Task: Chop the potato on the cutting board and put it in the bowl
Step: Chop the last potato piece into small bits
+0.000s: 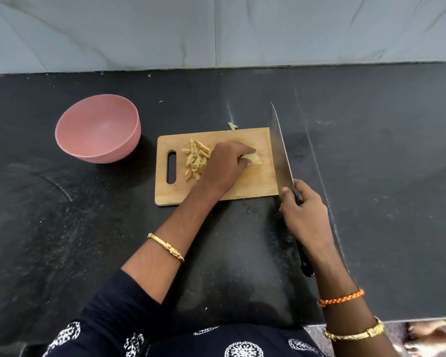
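One wooden cutting board [245,186] lies on the dark table [62,228], its handle slot at the end nearer the one pink bowl [98,128], which stands apart from the board on that side and holds nothing that can be seen. On the board, just beside the slot, sits one loose heap of chopped potato pieces [196,159]; there are roughly a dozen or more, too crowded to count exactly, each a short pale-yellow wedge with tan or brownish edges. One larger uncut potato chunk [252,158] rests near the middle of the board, pale yellow and rounded, partly hidden by the left hand [224,167], whose fingers [245,150] are curled down over it, pinning it against the board. One small scrap [232,125] lies on the table just past the far edge of the board. The right hand [304,210] is clenched around the dark handle of one large knife [282,148], with the thumb pressed near the base of the blade; the broad blade runs along the board's end farthest from the bowl.
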`<state>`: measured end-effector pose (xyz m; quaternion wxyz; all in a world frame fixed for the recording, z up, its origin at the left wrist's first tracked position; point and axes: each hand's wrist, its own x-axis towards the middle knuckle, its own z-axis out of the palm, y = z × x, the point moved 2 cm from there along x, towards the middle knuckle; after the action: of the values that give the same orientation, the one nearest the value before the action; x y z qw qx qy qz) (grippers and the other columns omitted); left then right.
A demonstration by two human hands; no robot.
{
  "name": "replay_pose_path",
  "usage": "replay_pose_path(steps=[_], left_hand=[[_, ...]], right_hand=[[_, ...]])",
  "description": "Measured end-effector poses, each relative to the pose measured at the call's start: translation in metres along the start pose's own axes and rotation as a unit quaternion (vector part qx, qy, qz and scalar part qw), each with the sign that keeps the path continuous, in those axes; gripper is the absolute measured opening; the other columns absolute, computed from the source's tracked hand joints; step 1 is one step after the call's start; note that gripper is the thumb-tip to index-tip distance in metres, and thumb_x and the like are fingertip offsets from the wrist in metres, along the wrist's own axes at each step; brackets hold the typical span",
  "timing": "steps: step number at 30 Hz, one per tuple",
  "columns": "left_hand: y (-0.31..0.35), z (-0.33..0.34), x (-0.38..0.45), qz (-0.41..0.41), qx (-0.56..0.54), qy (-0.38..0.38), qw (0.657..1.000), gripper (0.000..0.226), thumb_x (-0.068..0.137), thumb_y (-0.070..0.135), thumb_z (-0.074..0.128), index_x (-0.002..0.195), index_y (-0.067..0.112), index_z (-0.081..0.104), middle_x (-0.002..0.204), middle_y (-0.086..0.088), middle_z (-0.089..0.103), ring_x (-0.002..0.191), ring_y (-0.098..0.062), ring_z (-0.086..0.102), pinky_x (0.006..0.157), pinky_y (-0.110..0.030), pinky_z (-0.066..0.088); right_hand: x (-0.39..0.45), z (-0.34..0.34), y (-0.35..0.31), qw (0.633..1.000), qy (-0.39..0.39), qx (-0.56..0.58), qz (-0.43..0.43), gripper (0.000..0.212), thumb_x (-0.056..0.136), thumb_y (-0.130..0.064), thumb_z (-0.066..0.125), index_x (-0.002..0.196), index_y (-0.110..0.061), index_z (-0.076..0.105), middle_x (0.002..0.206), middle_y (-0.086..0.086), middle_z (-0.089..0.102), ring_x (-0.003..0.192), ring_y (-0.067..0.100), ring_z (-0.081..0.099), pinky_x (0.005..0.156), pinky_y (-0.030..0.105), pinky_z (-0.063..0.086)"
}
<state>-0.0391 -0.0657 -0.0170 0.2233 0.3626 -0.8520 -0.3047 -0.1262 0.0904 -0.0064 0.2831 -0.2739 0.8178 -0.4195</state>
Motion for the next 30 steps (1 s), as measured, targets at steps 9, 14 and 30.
replay_pose_path(steps=[9, 14, 30], left_hand=[[0.002, -0.005, 0.0, 0.018, 0.026, -0.027, 0.999, 0.026, 0.08, 0.013, 0.071, 0.105, 0.007, 0.07, 0.104, -0.007, 0.07, 0.095, -0.018, 0.063, 0.088, -0.03, 0.049], [0.003, -0.002, -0.001, -0.015, 0.008, 0.019, 1.0, 0.025, 0.081, 0.014, 0.07, 0.105, 0.007, 0.071, 0.104, -0.007, 0.071, 0.096, -0.017, 0.064, 0.09, -0.023, 0.046], [0.008, 0.001, -0.002, -0.082, 0.009, 0.044, 0.996, 0.025, 0.08, 0.016, 0.072, 0.103, 0.007, 0.071, 0.103, -0.007, 0.072, 0.092, -0.017, 0.065, 0.085, -0.02, 0.046]], right_hand=[[0.0, -0.002, 0.006, 1.0, -0.006, -0.017, 0.006, 0.02, 0.098, -0.028, 0.044, 0.104, -0.028, 0.063, 0.07, -0.007, 0.062, 0.063, 0.009, 0.057, 0.047, 0.006, 0.038], [-0.007, 0.006, 0.002, 0.998, -0.017, -0.061, -0.029, 0.021, 0.1, -0.026, 0.041, 0.099, -0.017, 0.06, 0.067, 0.0, 0.058, 0.057, 0.009, 0.052, 0.049, 0.011, 0.038], [-0.008, 0.036, -0.013, 0.976, -0.013, -0.216, -0.027, 0.018, 0.102, -0.028, 0.027, 0.091, -0.016, 0.033, 0.067, 0.006, 0.045, 0.066, 0.031, 0.049, 0.062, 0.037, 0.04]])
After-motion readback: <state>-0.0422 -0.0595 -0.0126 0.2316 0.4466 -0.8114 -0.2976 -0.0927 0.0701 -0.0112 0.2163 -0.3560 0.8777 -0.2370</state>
